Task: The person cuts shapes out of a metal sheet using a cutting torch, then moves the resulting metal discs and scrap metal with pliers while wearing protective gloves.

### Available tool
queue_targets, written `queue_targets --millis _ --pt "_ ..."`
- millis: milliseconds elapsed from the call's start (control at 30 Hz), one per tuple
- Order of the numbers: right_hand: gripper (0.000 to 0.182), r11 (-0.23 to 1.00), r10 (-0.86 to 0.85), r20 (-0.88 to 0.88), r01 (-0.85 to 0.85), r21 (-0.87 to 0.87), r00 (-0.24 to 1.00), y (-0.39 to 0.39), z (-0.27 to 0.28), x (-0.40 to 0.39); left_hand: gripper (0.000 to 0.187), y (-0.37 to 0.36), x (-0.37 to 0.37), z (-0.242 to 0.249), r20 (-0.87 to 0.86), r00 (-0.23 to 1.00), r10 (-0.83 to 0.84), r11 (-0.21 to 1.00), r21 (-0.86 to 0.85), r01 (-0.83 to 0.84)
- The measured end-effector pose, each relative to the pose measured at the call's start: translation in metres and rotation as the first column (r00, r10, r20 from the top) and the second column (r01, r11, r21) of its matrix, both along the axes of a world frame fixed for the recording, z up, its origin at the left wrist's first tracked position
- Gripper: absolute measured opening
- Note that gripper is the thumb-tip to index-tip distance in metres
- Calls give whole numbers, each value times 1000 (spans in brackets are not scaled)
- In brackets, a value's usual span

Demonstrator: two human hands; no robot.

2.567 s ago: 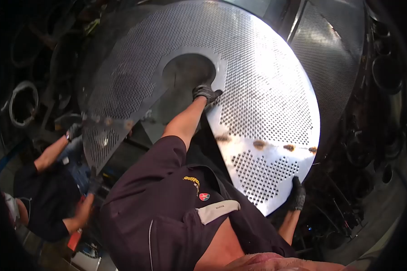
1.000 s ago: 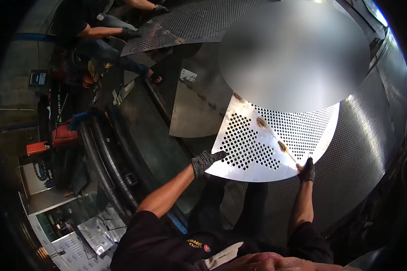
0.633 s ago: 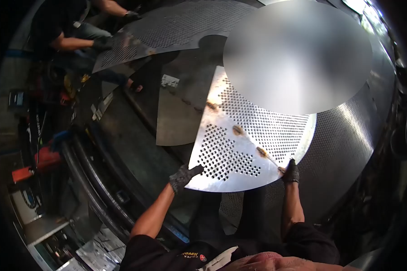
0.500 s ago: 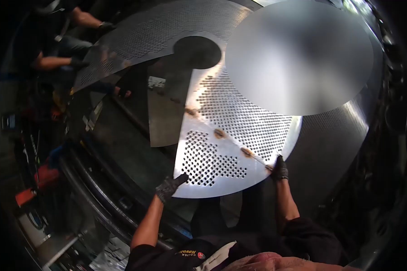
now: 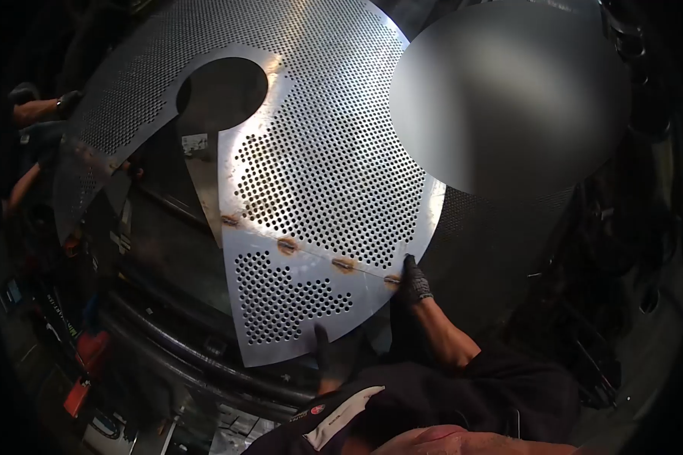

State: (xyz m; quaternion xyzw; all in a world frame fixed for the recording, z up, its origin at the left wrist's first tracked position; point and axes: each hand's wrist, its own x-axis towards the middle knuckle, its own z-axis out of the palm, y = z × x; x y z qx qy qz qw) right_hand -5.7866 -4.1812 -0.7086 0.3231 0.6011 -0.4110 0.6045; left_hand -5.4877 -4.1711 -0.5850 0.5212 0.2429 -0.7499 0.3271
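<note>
Dim workshop gloom surrounds one plate (image 5: 319,174), bright metal, curved like a broad fan, with rows of small round holes and one big round cutout at its inner edge. Four brown scorched spots (image 5: 287,246) dot one seam near its lower end. Two gloved hands meet it: the right hand (image 5: 415,282) holds the outer rim, thumb on top; the left hand (image 5: 328,350), blurred, is at the lower edge, and I cannot tell how tightly it closes. Two forearms (image 5: 34,113) of a co-worker show beside the far-left end. Smooth dark pipes (image 5: 186,362) curve below the plate
</note>
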Motion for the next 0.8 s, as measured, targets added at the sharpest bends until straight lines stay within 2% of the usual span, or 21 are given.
queue_targets --millis 67,100,133,200,267,300,367,400,433,467,533,600,700,767,800 --pt "64 1000 15 31 -16 19 999 -7 9 -4 58 -3 -27 -10 3 999 35 999 18 -35" --pt "61 999 40 10 -40 -27 999 6 -11 -8 58 -7 -34 -12 16 999 52 998 28 -52" --pt "55 999 -28 104 32 -40 994 -3 -2 -15 58 -11 -37 -11 28 998 61 997 41 -62" --pt "51 979 -139 277 90 182 951 -25 2 -37 59 -18 -35 -8 62 997 55 996 65 -59" --pt "62 999 -13 494 -11 46 869 -62 20 -83 59 -22 -35 -8 87 993 80 993 77 -87" --pt "75 933 288 385 -348 95 877 -61 -6 -115 59 -22 -38 -12 100 991 92 991 87 -101" --pt "76 839 497 327 -542 54 803 -33 -87 -184 60 -23 -44 -21 124 985 118 987 92 -130" --pt "69 744 647 195 -666 52 738 -48 -107 -233 60 -22 -46 -24 137 982 130 985 94 -144" --pt "64 687 721 18 -717 113 693 -81 -121 -280 61 -20 -48 -26 150 978 144 983 91 -159" --pt "61 666 746 -140 -720 195 651 -116 -139 -323 61 -19 -50 -30 163 974 160 981 79 -175" --pt "62 701 712 -363 -631 332 601 -186 -178 -380 62 -14 -59 -35 185 962 201 975 62 -215" --pt "74 758 644 -479 -578 301 596 -242 -238 -399 63 -9 -67 -37 200 947 250 964 42 -264" --pt "82 828 558 -393 -523 202 731 -296 -307 -373 64 -8 -75 -40 209 931 301 949 28 -313" --pt "92 876 481 -332 -456 154 812 -308 -316 -359 65 -12 -76 -43 215 917 335 937 22 -348" --pt "92 886 429 -245 -457 -72 869 -274 -398 -405 65 -14 -75 -43 220 909 353 930 18 -366"
